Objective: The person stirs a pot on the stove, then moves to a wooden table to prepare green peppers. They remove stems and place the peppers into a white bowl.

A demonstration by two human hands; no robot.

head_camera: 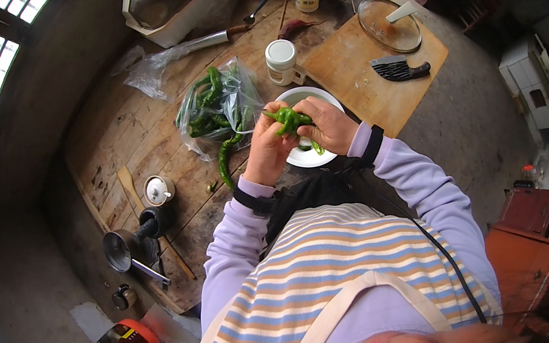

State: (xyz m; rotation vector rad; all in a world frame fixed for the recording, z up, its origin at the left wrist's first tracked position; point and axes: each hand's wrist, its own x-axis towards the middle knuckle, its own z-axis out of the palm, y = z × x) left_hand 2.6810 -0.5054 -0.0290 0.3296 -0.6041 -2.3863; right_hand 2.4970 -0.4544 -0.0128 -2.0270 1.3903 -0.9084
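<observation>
My left hand [268, 146] and my right hand [328, 125] both grip a green pepper [290, 120], which looks bent or torn between my fingers. Right below them is a white bowl [305, 160], partly hidden by my hands, with some green pepper pieces [317, 148] showing at its inside. To the left, a clear plastic bag [239, 93] holds several long green peppers [210, 95]. One curved green pepper [224, 163] lies at the bag's mouth on the wooden table [106, 145]. A small green scrap [211, 186] rests near it.
Right of the bowl, a cutting board [344, 67] bears a cleaver [399, 68] and a glass lid [390, 26]. A white-lidded jar [282, 61] stands behind the bowl. At the left are a lidded pot [158, 190], a metal ladle [121, 250], a mortar [155, 221] and a wooden spatula [127, 182].
</observation>
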